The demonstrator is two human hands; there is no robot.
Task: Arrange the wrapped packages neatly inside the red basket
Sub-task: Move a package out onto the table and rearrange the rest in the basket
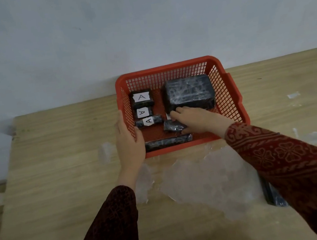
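Note:
A red mesh basket (168,69) stands on a wooden table against the wall. Inside, three small black wrapped packages with white "A" labels (142,97) (142,112) (149,120) line the left side. A large black wrapped package (188,91) fills the back right. A long thin package (168,142) lies along the front wall. My right hand (198,119) reaches into the basket and grips a small black package (172,126) in the middle. My left hand (128,139) presses flat against the basket's left wall from outside.
Crumpled clear plastic film (199,177) lies on the table (56,155) in front of the basket. A dark wrapped object (273,195) shows partly under my right sleeve. The wall rises right behind the basket.

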